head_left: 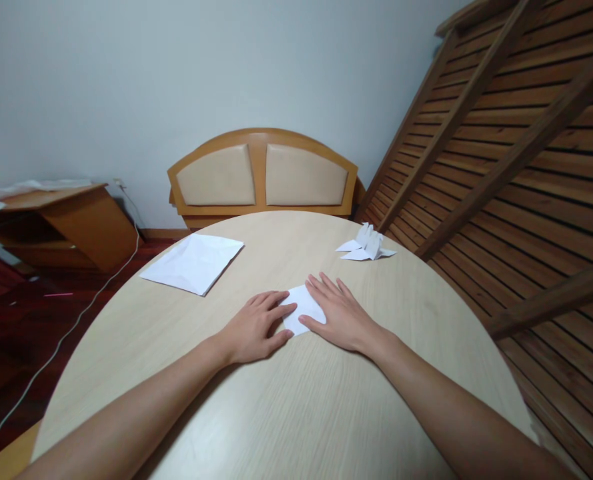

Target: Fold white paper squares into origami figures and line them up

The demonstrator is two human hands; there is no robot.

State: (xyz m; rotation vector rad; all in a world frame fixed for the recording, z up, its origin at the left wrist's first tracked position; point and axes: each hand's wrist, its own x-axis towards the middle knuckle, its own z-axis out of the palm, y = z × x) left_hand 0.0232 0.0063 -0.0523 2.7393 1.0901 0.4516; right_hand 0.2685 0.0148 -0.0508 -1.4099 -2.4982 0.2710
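A small folded white paper (302, 308) lies on the round pale wooden table (296, 393), between my two hands. My left hand (256, 327) rests flat on the table with its fingertips on the paper's left edge. My right hand (337, 313) lies flat with fingers stretched out, covering the paper's right side, its thumb on the paper's lower edge. Both hands press down and hold nothing up.
A larger white sheet (193, 263) lies at the table's far left. A finished folded paper figure (367, 245) sits at the far right. Behind the table stand a padded headboard (263, 175), a slatted bed frame (516, 147) leaning right, and a low wooden cabinet (71, 223) with a cable.
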